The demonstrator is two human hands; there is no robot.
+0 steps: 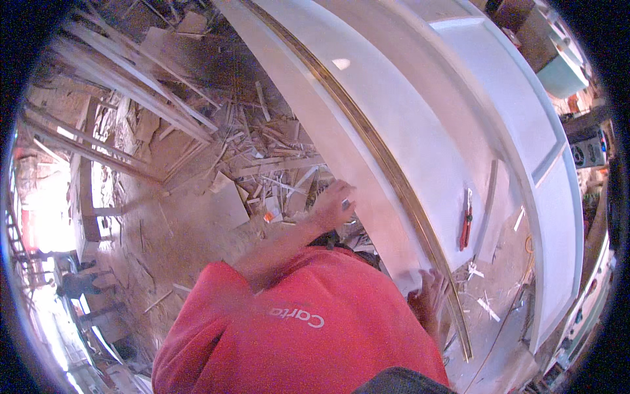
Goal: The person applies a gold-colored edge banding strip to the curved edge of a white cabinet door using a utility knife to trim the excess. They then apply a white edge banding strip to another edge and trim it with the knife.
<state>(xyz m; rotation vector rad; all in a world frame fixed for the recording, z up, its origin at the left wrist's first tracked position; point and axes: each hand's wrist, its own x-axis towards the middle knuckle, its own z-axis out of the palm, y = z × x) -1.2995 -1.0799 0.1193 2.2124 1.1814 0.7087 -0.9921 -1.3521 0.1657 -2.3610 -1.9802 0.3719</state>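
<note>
My left hand (333, 203) is at the left edge of a long pale board (302, 118), fingers curled; a small pale spot shows there, too blurred to name. My right hand (426, 295) is lower, beside the board's near end and a long gold-brown strip (398, 177), its fingers blurred and partly behind my red shirt. The strip lies lengthwise along the board, its near end jutting out past it. Red-handled pliers (466, 223) lie on the white surface to the strip's right.
Wood offcuts (262, 157) litter the floor at left, with long battens (138, 92) leaning above them. A framed white panel (538, 230) curves along the right in the fisheye view, with scraps (485, 308) at its foot. Boxes (551, 65) stand at the upper right.
</note>
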